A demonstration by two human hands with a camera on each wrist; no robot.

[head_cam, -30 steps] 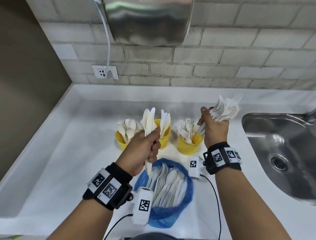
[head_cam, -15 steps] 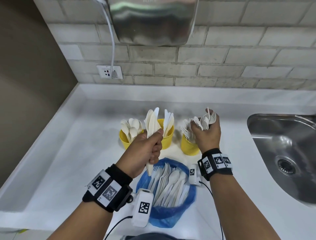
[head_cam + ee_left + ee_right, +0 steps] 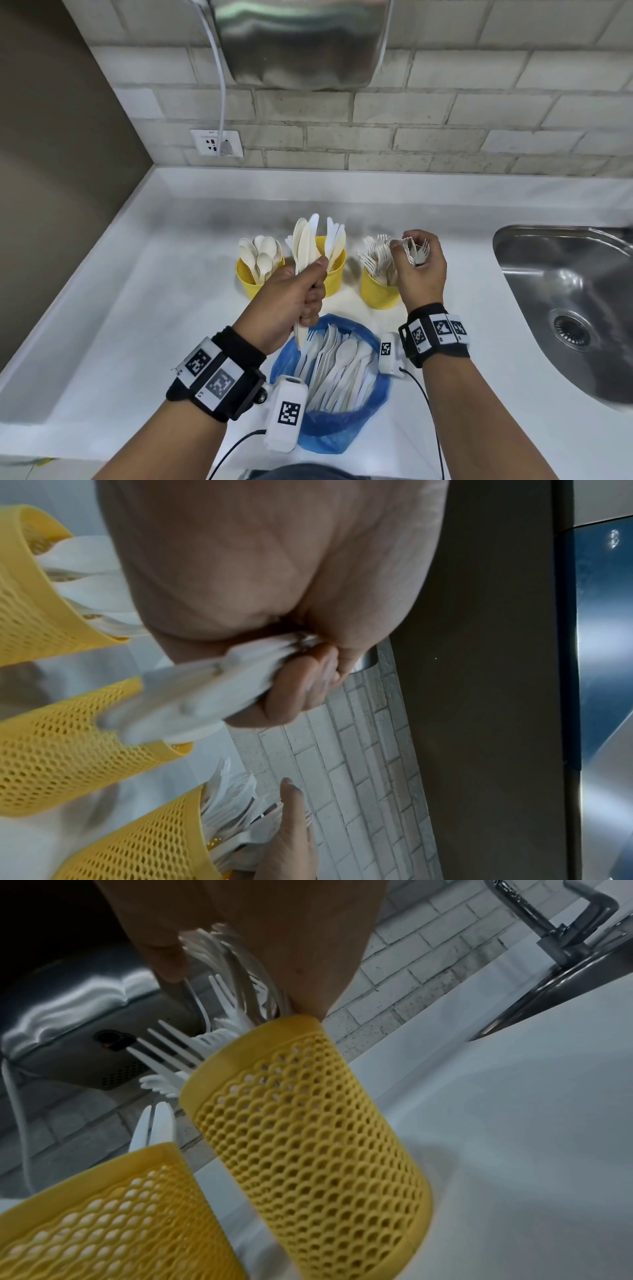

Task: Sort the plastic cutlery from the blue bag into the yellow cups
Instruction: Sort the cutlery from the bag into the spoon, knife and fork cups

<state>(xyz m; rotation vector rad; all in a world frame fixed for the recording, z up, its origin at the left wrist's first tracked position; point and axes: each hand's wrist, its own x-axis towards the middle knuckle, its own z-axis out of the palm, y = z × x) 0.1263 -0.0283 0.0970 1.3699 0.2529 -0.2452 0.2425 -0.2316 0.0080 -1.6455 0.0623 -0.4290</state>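
Three yellow mesh cups stand in a row on the white counter: a left cup [image 3: 251, 282] with spoons, a middle cup [image 3: 334, 274] with knives, a right cup [image 3: 378, 291] with forks. My left hand [image 3: 294, 298] grips a bunch of white knives [image 3: 305, 243] upright in front of the middle cup. My right hand [image 3: 419, 267] holds a bunch of white forks [image 3: 416, 251] over the right cup [image 3: 308, 1137], handles down inside it. The blue bag [image 3: 342, 421] lies open near me with several pieces of white cutlery [image 3: 337, 363] in it.
A steel sink [image 3: 568, 308] is set into the counter at the right, with its tap [image 3: 561, 926] behind. A steel wall unit [image 3: 301, 41] hangs above, and its cable runs to a wall socket [image 3: 216, 143]. A brown wall borders the left.
My right hand has come down and leftward with the forks, from raised at the right to over the right cup. The left hand with the knives has hardly moved.
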